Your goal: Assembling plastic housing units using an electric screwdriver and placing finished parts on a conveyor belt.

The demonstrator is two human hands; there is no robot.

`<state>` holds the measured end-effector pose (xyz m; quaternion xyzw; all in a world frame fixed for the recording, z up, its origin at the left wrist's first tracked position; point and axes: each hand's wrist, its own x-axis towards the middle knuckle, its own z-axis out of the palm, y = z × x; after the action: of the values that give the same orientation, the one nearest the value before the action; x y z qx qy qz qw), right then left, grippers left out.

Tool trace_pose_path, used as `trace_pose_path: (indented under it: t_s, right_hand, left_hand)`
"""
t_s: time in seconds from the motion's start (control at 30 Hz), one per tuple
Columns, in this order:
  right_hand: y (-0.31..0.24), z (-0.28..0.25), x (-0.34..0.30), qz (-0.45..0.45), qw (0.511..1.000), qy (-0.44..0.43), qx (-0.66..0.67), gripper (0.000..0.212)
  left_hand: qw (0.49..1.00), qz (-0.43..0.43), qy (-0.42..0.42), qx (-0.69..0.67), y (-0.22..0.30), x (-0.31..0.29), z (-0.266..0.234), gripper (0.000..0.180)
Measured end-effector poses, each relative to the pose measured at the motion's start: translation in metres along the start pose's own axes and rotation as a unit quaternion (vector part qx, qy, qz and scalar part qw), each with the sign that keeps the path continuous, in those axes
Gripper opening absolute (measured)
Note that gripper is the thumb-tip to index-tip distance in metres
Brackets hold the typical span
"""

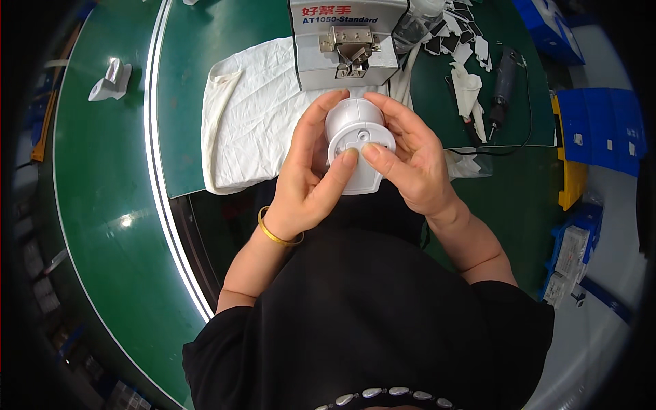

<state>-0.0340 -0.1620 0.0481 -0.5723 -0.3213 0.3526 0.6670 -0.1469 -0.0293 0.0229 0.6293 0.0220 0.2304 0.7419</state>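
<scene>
Between both hands is a white plastic housing (354, 117), with a rounded body and a round flat face toward me. My left hand (311, 164) wraps its left side, the thumb pressed on the round face. From the right, my right hand (413, 160) grips the same housing, its thumb also on that face, close to the other thumb. A flat white tab shows below the thumbs. Just beyond the hands stands a grey tape dispenser (348, 65) with a metal mechanism on its front. Under and beside it a folded white cloth (249, 102) covers the green table.
Right of the dispenser lie a corded electric screwdriver (504, 85) and scattered black and white pieces (458, 34). A similar white part (111, 82) sits on the green conveyor belt (102, 171) at left. Blue bins (608, 130) stand at far right.
</scene>
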Motion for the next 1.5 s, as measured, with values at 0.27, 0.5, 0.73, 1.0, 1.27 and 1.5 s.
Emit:
trace_pose_path:
  t_s: [0.27, 0.5, 0.73, 1.0, 1.27, 1.5]
  right_hand:
    - [0.0, -0.013, 0.001, 0.062, 0.998, -0.01, 0.028, 0.062]
    - [-0.025, -0.15, 0.048, -0.107, 0.87, 0.342, -0.34, 0.05]
    - [0.002, -0.323, 0.053, 0.233, 0.74, 0.431, -0.46, 0.073]
    - [-0.025, -0.279, 0.043, -0.058, 0.941, 0.003, 0.334, 0.053]
    - [-0.096, -0.039, 0.081, -0.297, 0.952, 0.049, 0.055, 0.056]
    - [-0.102, 0.019, 0.095, -0.244, 0.942, 0.072, -0.218, 0.057]
  left_hand:
    - [0.994, 0.062, -0.011, 0.085, -0.001, 0.0, 0.002, 0.086]
    - [0.99, 0.023, -0.016, 0.14, -0.012, -0.013, -0.016, 0.111]
    - [0.979, 0.031, -0.012, 0.203, -0.025, -0.006, -0.019, 0.124]
    - [0.941, 0.072, -0.022, 0.33, -0.04, -0.012, -0.027, 0.098]
    - [0.902, 0.138, -0.038, 0.408, -0.052, -0.016, -0.026, 0.082]
    - [0.904, 0.159, -0.031, 0.396, -0.057, -0.022, -0.031, 0.068]
